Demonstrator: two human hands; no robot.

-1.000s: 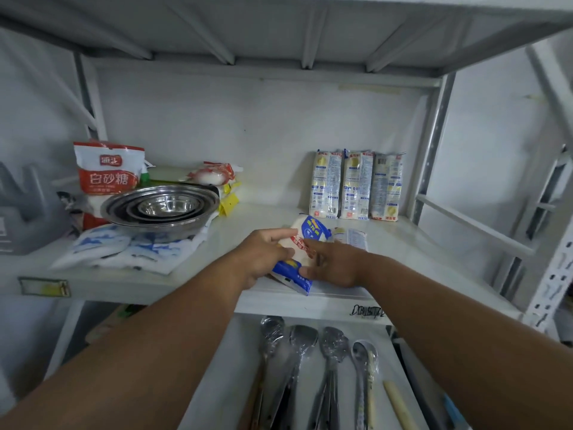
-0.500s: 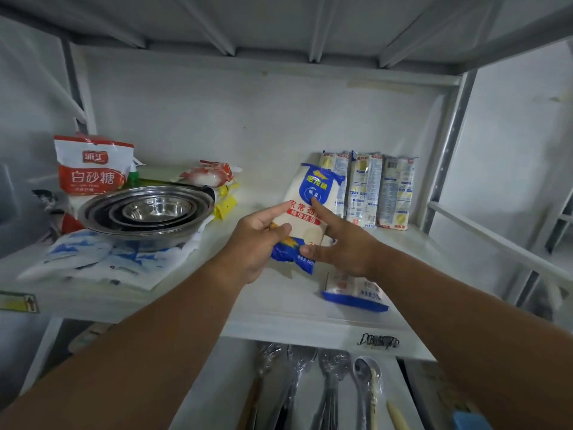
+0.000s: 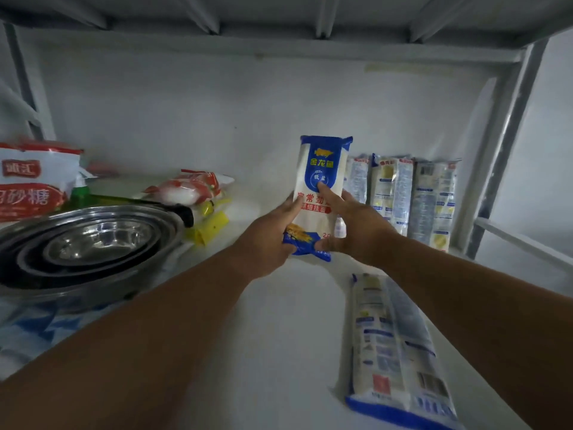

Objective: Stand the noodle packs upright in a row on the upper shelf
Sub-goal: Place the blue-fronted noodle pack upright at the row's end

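— Where's the noodle pack [image 3: 319, 193]?
— Upright above the shelf [image 3: 279, 321], at nine o'clock of the standing packs [image 3: 403, 197].
— Grip?
— Left hand [image 3: 269, 240] and right hand [image 3: 356, 231] both clasp it; another pack [image 3: 400, 352] lies flat.

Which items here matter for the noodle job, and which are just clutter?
Job: held pack in left hand and right hand; standing packs; flat pack; shelf.
Clutter: bowls; sugar bag; red-white bag.
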